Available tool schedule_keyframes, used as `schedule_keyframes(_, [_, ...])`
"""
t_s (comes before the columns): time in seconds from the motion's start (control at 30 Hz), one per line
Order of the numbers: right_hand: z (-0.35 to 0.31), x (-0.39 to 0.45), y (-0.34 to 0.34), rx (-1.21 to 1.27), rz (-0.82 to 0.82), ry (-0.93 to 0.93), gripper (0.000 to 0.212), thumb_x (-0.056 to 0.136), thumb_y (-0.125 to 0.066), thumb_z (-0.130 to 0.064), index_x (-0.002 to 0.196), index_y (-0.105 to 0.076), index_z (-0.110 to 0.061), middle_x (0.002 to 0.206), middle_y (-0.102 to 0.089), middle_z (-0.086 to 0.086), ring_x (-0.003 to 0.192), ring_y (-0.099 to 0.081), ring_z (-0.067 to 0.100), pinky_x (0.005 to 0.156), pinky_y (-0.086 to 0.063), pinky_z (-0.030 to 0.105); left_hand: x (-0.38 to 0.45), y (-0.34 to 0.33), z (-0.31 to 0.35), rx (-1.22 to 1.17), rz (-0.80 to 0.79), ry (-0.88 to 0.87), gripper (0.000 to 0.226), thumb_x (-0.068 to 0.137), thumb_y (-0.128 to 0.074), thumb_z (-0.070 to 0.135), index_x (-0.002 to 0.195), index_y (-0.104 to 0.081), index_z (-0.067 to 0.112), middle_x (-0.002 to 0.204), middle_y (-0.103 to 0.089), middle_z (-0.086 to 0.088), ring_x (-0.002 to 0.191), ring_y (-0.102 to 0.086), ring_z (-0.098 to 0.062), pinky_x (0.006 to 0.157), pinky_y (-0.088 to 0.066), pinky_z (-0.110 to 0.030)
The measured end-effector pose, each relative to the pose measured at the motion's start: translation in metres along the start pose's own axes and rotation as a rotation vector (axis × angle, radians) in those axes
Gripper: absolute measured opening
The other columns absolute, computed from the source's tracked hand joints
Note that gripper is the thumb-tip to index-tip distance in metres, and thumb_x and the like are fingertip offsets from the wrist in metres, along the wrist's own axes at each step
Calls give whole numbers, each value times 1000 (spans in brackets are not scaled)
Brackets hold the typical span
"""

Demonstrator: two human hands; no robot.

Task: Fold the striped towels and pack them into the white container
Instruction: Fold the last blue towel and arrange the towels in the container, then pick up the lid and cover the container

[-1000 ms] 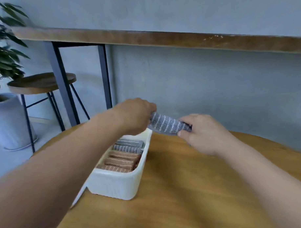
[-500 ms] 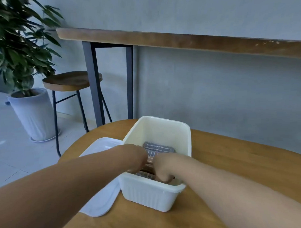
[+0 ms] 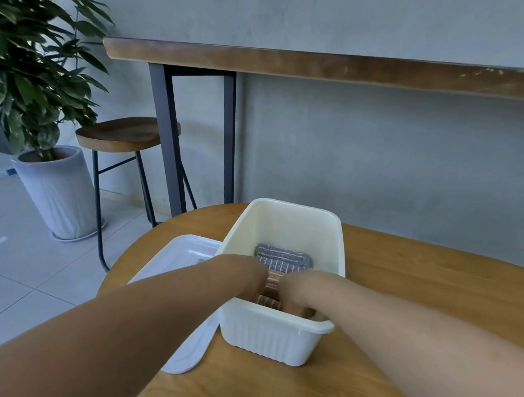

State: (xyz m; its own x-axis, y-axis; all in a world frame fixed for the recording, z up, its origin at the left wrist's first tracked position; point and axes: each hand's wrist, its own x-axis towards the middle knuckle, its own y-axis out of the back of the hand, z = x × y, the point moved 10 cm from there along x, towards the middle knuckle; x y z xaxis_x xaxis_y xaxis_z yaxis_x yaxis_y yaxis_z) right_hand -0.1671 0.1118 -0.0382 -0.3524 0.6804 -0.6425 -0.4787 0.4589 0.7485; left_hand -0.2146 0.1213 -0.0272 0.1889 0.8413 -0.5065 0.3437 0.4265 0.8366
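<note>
The white container [image 3: 268, 340] stands on the round wooden table [image 3: 421, 282]. A folded grey striped towel [image 3: 282, 258] lies at its far end, and brown striped towels [image 3: 272, 287] are packed nearer to me. Both of my hands reach down inside. My left hand [image 3: 245, 273] is at the left wall and my right hand [image 3: 302, 289] at the near right, with the brown towels showing between them. My fingertips point down among the towels and are hidden, so their grip cannot be made out.
The container's white lid [image 3: 179, 260] lies flat on the table, touching its left side. Beyond the table stand a wooden stool [image 3: 125, 133], a potted plant in a white pot [image 3: 58, 190] and a high wooden counter [image 3: 309, 60] along the grey wall.
A second ago both hands held the folded grey towel in the air above the container. It now lies inside at the far end, and both hands are down in the container.
</note>
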Motion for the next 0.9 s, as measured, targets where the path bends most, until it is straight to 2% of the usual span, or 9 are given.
schedule_keyframes(0.07, [10, -14, 19, 127, 153, -29, 29, 83, -65, -31, 63, -53, -15, 64, -52, 1, 60, -50, 17, 65, -46, 31, -13, 26, -4, -177, 161, -28, 20, 89, -56, 19, 97, -70, 6, 86, -66, -8, 82, -60, -27, 72, -45, -29])
schedule_keyframes(0.17, [31, -49, 59, 395, 515, -25, 29, 78, -67, -41, 68, -63, -14, 70, -63, 1, 68, -60, 21, 63, -50, 31, -63, 81, -44, -670, 606, 14, 16, 90, -56, 25, 88, -70, 16, 83, -66, 3, 74, -60, -16, 55, -41, -9])
schedule_keyframes(0.23, [46, -72, 76, 553, 682, -8, 30, 81, -68, -43, 72, -66, -14, 76, -63, -2, 71, -63, 20, 64, -49, 29, -99, 91, -83, -983, 867, 73, 15, 89, -61, 30, 83, -70, 20, 77, -67, 2, 68, -59, -14, 56, -43, -14])
schedule_keyframes(0.33, [62, -88, 81, 713, 794, 8, 34, 80, -72, -43, 70, -66, -11, 68, -60, -5, 61, -62, 18, 55, -45, 27, -129, 69, -125, -1210, 1072, 230, 19, 88, -61, 34, 77, -67, 19, 72, -65, -5, 68, -58, -18, 65, -45, -27])
schedule_keyframes(0.43, [68, -86, 75, 785, 820, 48, 36, 79, -73, -43, 69, -64, -10, 65, -61, -2, 54, -55, 14, 50, -40, 24, -135, 28, -147, -1365, 1101, 394, 24, 88, -61, 33, 71, -64, 16, 65, -58, 1, 63, -51, -15, 63, -43, -27])
schedule_keyframes(0.53, [73, -77, 74, 821, 828, 107, 34, 80, -72, -40, 63, -59, -14, 54, -53, -6, 48, -45, 10, 48, -35, 24, -114, -33, -157, -1574, 1029, 549, 32, 87, -62, 29, 59, -55, 16, 57, -47, 0, 56, -39, -17, 58, -36, -29])
schedule_keyframes(0.63, [80, -57, 79, 847, 813, 155, 33, 81, -72, -37, 58, -56, -19, 42, -46, -11, 41, -40, 5, 45, -32, 19, -86, -70, -158, -1672, 958, 680, 31, 89, -62, 26, 62, -56, 12, 58, -46, -2, 55, -37, -17, 54, -36, -28])
schedule_keyframes(0.73, [84, -38, 88, 868, 744, 210, 34, 82, -70, -37, 57, -55, -20, 37, -47, -18, 38, -44, 0, 39, -28, 12, -69, -79, -159, -1783, 934, 763, 32, 90, -61, 21, 60, -53, 12, 56, -43, -2, 51, -33, -16, 50, -34, -26])
schedule_keyframes(0.9, [87, -19, 111, 917, 597, 246, 33, 84, -69, -40, 60, -59, -21, 39, -49, -19, 36, -44, -1, 44, -30, 16, -65, -68, -154, -1912, 831, 856, 37, 89, -61, 21, 53, -52, 18, 54, -41, -1, 48, -32, -16, 49, -32, -25])
